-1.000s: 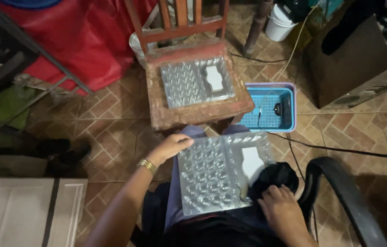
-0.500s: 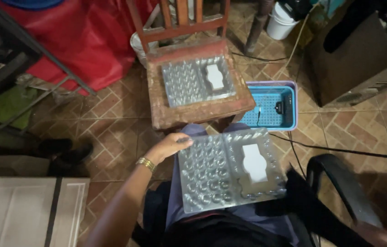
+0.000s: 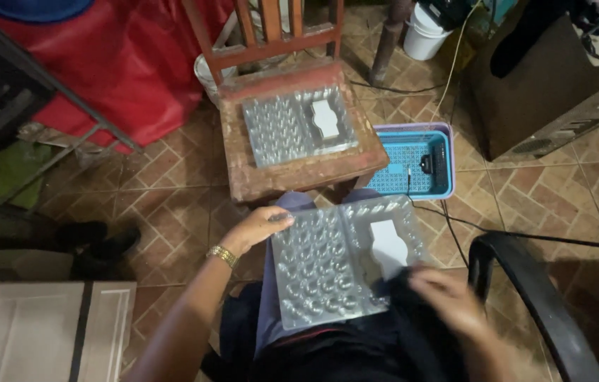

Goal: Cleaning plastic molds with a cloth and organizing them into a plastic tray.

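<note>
The clear plastic blister tray (image 3: 345, 262) lies across the person's lap, steadied by the left hand (image 3: 257, 228) gripping its far-left corner. The right hand (image 3: 448, 301) rests blurred at its near-right edge (grip unclear). A second tray (image 3: 299, 124) sits farther off on the wooden chair (image 3: 299, 166).

Clear dimpled tray (image 3: 327, 265) with white insert, at 6 o'clock. Blue basket (image 3: 416, 164), purple rim, 3 o'clock. Red sheet (image 3: 122, 64), 10 o'clock. Brown herringbone floor tiles (image 3: 172, 191).

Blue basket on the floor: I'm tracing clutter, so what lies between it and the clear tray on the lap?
In the head view, a black cable crosses tile between blue basket and clear tray.
</note>
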